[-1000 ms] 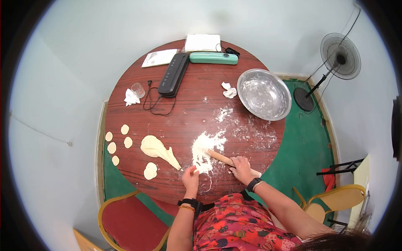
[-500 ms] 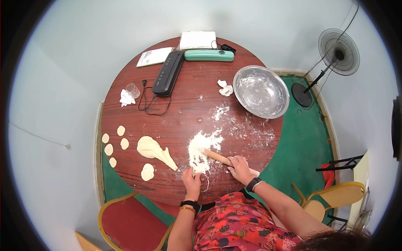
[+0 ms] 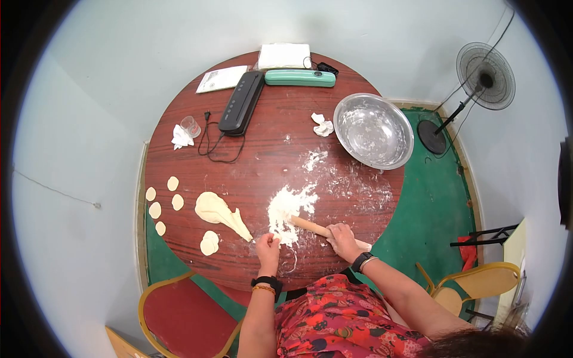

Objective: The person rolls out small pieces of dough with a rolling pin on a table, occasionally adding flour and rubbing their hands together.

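Observation:
My right hand (image 3: 342, 241) is wrapped round a wooden rolling pin (image 3: 311, 226), whose far end lies by a patch of white flour (image 3: 286, 207). Left of the flour, my left hand (image 3: 268, 246) has its fingers pinched on a small pale piece of dough (image 3: 276, 237). A long tapering lump of dough (image 3: 216, 211) lies beyond it to the left, its thin end close to my fingers. Overlapping flat dough rounds (image 3: 209, 243) rest nearer the table's edge, and several single rounds (image 3: 178, 202) are spread at the far left.
A floury metal bowl (image 3: 373, 131) stands at the back right of the round table (image 3: 179, 131). Further back are a black appliance (image 3: 241, 104) with its cord, a green device (image 3: 299, 78), a glass (image 3: 190, 126) and crumpled tissues (image 3: 322, 125). Chairs (image 3: 185, 316) stand near the front.
My left hand has shifted slightly left and up, its fingers now drawn together on the small dough piece. My right hand and the rolling pin have hardly moved.

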Demonstrator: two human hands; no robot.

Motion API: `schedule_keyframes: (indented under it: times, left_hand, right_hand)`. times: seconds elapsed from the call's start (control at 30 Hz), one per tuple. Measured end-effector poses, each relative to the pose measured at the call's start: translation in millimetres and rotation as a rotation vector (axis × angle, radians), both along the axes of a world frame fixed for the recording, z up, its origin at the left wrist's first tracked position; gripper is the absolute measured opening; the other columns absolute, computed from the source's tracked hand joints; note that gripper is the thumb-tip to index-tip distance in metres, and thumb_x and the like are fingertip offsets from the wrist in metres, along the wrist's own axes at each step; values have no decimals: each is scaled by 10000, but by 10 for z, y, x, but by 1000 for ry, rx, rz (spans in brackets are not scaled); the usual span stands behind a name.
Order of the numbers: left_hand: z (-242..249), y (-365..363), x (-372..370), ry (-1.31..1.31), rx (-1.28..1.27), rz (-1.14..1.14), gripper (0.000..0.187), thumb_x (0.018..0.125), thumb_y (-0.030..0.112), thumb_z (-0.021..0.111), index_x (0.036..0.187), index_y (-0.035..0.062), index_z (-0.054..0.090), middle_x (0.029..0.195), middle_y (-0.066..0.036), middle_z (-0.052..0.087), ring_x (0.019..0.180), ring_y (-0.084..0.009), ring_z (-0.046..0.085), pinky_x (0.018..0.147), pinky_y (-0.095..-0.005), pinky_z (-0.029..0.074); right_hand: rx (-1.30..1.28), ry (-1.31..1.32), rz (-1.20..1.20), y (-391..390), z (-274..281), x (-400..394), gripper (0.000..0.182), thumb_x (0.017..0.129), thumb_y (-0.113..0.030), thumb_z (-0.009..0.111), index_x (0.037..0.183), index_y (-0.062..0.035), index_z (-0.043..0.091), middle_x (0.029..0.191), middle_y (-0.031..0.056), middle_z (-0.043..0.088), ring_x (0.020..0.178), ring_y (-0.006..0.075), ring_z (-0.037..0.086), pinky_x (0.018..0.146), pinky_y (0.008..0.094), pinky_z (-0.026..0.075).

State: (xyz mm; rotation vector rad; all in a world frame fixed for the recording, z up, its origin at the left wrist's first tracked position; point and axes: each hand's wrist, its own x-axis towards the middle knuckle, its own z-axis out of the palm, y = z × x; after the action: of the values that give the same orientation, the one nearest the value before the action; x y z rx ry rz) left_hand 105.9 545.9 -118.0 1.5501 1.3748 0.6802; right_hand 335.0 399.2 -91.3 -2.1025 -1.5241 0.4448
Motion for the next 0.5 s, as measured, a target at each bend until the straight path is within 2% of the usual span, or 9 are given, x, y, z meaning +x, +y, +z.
schedule_keyframes:
  times: [0.07, 0.17, 0.27, 0.37, 0.5]
  left_hand:
    - [80, -3, -36, 208, 198, -122, 219, 765, 35, 728, 961, -20, 647, 918, -157, 599, 900, -319, 578, 827, -403, 476]
    - [349, -85, 88, 186, 491, -37, 262, 769, 23, 716, 1014, -22, 637, 985, -179, 589, 944, -349, 563, 851, -433, 459]
    - [85, -67, -8, 183, 481, -250, 313, 755, 29, 721, 1047, -26, 620, 944, -204, 576, 911, -384, 555, 822, -455, 450]
    - [84, -107, -15, 227, 424, -292, 271, 763, 25, 710, 1012, -25, 617, 953, -211, 580, 899, -400, 546, 814, -460, 449]
    - [136, -110, -45, 239, 373, -285, 169, 831, 82, 657, 963, -21, 631, 915, -222, 595, 867, -403, 553, 781, -472, 446]
  right_hand:
    - [7, 9, -3, -3, 2, 8, 417, 768, -90, 721, 1154, -96, 566, 1038, 122, 577, 967, 350, 539, 835, 463, 455]
    - [9, 19, -5, -5, 7, 17, 414, 765, -82, 720, 1150, -93, 568, 1035, 123, 577, 961, 352, 539, 833, 463, 455]
    - [28, 23, 4, -11, -25, 30, 398, 771, -86, 718, 1140, -91, 570, 1027, 127, 576, 952, 354, 537, 828, 465, 452]
    - [48, 22, 2, 3, -4, 22, 370, 783, -98, 716, 1124, -89, 572, 1010, 132, 575, 937, 360, 533, 818, 468, 448]
    - [53, 7, 2, -1, -2, 18, 374, 788, -96, 711, 1134, -88, 568, 1016, 134, 574, 935, 364, 532, 815, 472, 450]
